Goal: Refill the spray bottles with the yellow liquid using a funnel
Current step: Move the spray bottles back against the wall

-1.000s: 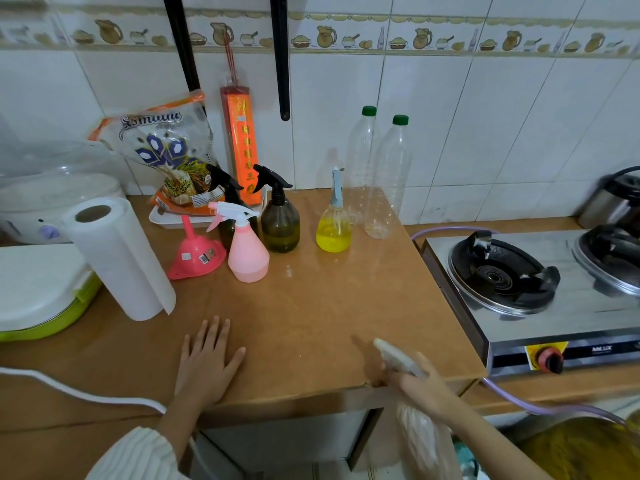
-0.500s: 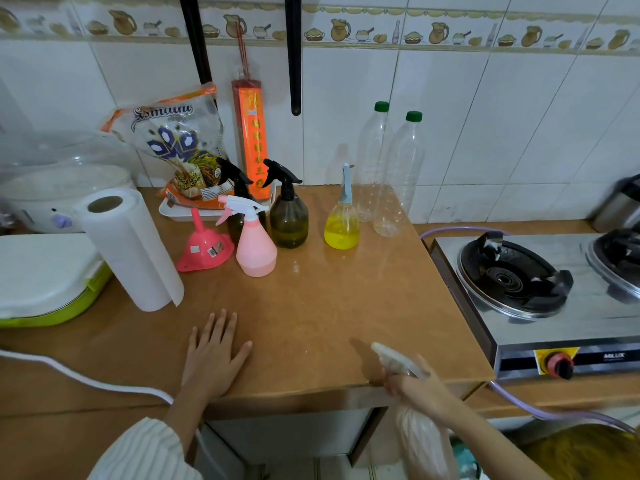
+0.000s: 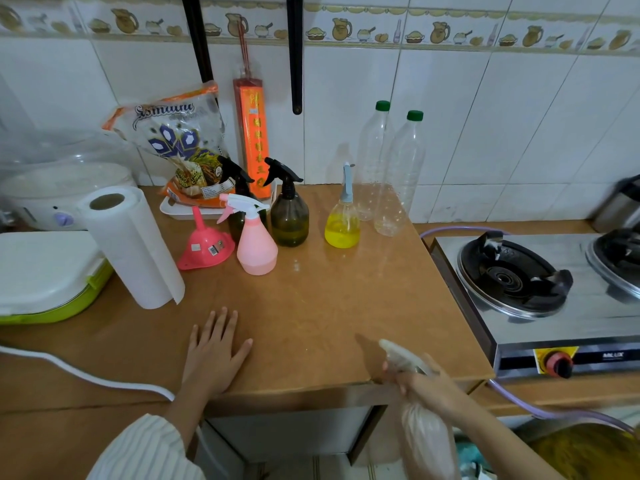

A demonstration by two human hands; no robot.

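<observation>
On the brown counter (image 3: 322, 306) stand a pink spray bottle (image 3: 256, 242), two dark spray bottles (image 3: 289, 211) and a small bottle of yellow liquid (image 3: 342, 223). A pink funnel (image 3: 204, 245) sits upside down left of the pink bottle. My left hand (image 3: 214, 351) lies flat on the counter near its front edge. My right hand (image 3: 420, 384) grips the neck of a pale translucent spray bottle (image 3: 424, 434), held at the counter's front edge with its body hanging below.
A paper towel roll (image 3: 130, 247) stands at the left beside a white and green box (image 3: 45, 275). Two clear bottles with green caps (image 3: 398, 181) stand at the back. A gas stove (image 3: 540, 289) lies to the right. A snack bag (image 3: 176, 147) leans on the wall.
The view has shifted slightly. My right hand has brought the pale spray bottle up a little toward the counter edge. My left hand has stayed flat in place.
</observation>
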